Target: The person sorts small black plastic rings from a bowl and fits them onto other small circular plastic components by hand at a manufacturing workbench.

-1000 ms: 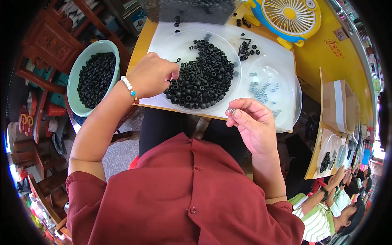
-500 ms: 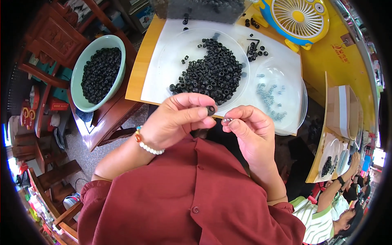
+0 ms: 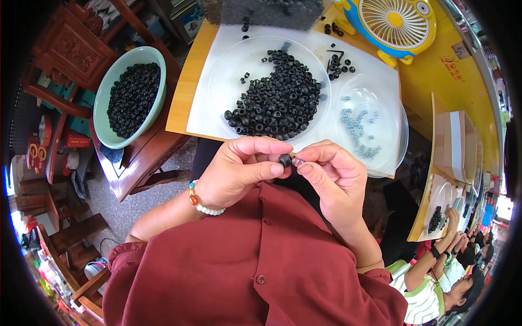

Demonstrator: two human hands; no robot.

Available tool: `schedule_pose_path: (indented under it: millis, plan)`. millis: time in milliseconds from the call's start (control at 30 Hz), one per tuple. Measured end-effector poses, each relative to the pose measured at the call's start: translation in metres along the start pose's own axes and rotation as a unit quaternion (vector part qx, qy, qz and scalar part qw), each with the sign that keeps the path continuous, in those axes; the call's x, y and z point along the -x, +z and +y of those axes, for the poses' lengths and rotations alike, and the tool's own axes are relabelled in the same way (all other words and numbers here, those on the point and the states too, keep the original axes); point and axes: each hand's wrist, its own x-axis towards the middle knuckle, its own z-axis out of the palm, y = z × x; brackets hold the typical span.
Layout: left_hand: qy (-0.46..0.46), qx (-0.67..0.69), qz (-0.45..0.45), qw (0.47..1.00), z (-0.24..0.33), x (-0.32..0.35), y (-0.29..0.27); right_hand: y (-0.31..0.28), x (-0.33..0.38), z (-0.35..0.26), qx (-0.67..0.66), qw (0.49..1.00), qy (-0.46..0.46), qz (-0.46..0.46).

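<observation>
My left hand (image 3: 239,169) pinches a round black bead-like piece (image 3: 285,160) with a hole between thumb and fingers. Facing it, my right hand (image 3: 338,182) grips a small shiny clear or silvery piece (image 3: 297,162), whose exact kind is too small to make out. The two pieces meet, or nearly so, above my lap. Just beyond my hands, a wide clear round tray (image 3: 222,70) carries a heap of black pieces (image 3: 283,98). A smaller clear dish (image 3: 399,130) to its right holds scattered small clear pieces (image 3: 356,127).
A pale green bowl (image 3: 102,117) full of black round pieces stands on a wooden seat at left. Behind the tray sits a clear bin (image 3: 261,15). A yellow-blue fan (image 3: 394,24), a hex key (image 3: 338,54) and a cardboard box (image 3: 454,144) lie rightward. A co-worker's arm (image 3: 429,261) reaches at lower right.
My hands have come together, bringing the silvery piece up to the black one. The black piece has turned in my left fingers. The co-worker's arm has shifted toward their dish.
</observation>
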Motion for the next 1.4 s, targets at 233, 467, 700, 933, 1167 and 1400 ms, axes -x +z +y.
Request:
schedule_pose_path:
  millis: [233,467,700,933,1167,1400]
  plan:
    - [0.017,-0.073,0.047,0.996,-0.001,0.001,0.003,-0.002,0.000,0.000,0.238,0.970,-0.049,0.010]
    - [0.011,-0.097,0.008,0.995,-0.001,0.011,-0.006,-0.011,-0.007,-0.001,-0.005,0.978,0.188,-0.088]
    - [-0.068,0.136,-0.040,0.988,-0.010,0.022,-0.041,0.004,-0.029,0.009,0.001,0.968,0.210,-0.138]
    - [-0.024,0.201,-0.029,0.979,-0.002,0.031,-0.057,0.010,-0.106,0.042,0.464,0.875,-0.095,-0.106]
    - [-0.007,0.235,-0.026,0.972,0.000,0.030,-0.063,0.026,-0.152,0.066,0.670,0.680,-0.139,-0.264]
    - [-0.014,0.247,-0.008,0.969,-0.003,0.026,-0.066,0.027,-0.154,0.068,0.722,0.608,-0.149,-0.294]
